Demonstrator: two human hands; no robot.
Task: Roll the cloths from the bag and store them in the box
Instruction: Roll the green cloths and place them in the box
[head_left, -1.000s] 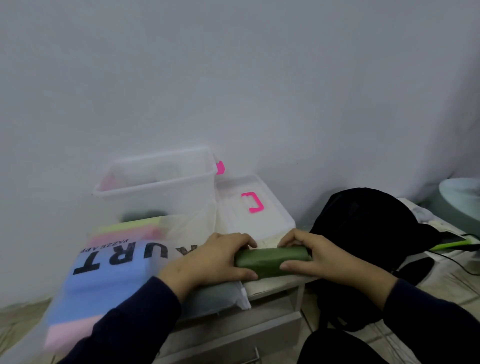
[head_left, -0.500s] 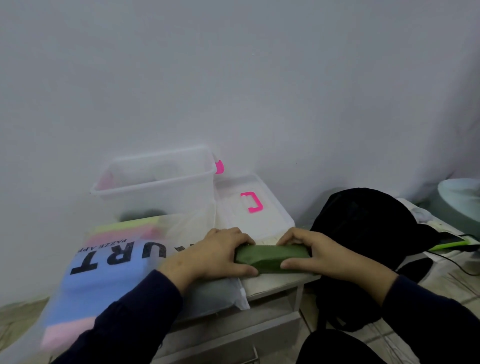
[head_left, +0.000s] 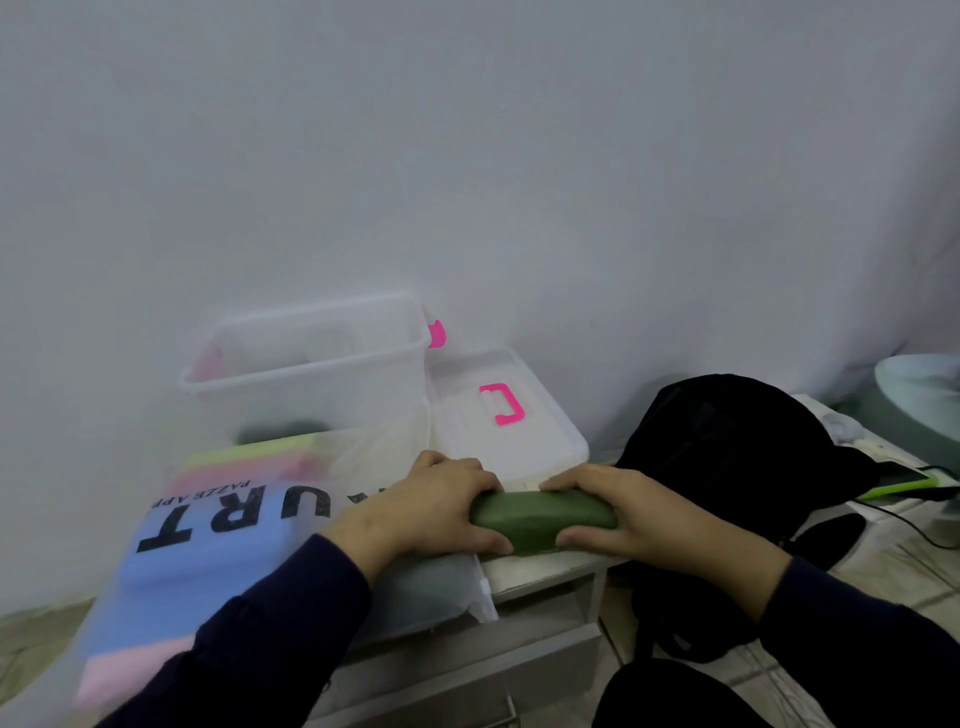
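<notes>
Now, lower centre | green cloth roll (head_left: 543, 518) still gripped by left hand (head_left: 431, 512) and right hand (head_left: 618, 512), barely shifted | rolling judged finished; box (head_left: 306, 364), upper left, awaited.

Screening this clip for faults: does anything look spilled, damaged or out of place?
Nothing looks wrong. Both hands, left hand and right hand, grip the green rolled cloth; the clear box stands upright, its lid flat beside it.

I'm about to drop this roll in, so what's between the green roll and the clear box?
In the head view, the plastic bag of folded cloths lies between the green roll and the clear box.
</notes>
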